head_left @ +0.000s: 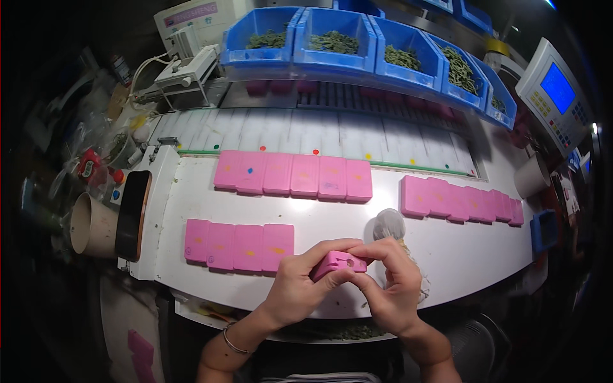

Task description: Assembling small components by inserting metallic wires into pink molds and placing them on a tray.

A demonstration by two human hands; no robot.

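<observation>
Pink plastic boxes are everywhere on the white surface (447, 255) in front of me, and one more pink box (337, 263) is between my hands, just above the near edge of the surface. Judging from how things lie, a good part of the work is done: a row of four closed boxes (239, 247) lies to my left, a row of five (294, 176) lies further away in the middle, and another row (461, 202) runs to the right. The box I hold looks not finished, because I handle it and it has a small dark hole on its top face; how many remain I cannot tell. My left hand (295, 286) is closed around the left end of the box, the thumb under it and the fingers curled over the top. My right hand (394, 288) pinches the right end with thumb and first fingers, the other fingers bent loosely; whether it also holds something small I cannot see. Both wrists come up from the lower edge, and the left one has a thin bracelet (234, 343). Just behind my right hand stands a small clear round container (388, 224). At the far side blue bins (332, 57) hold green material.
</observation>
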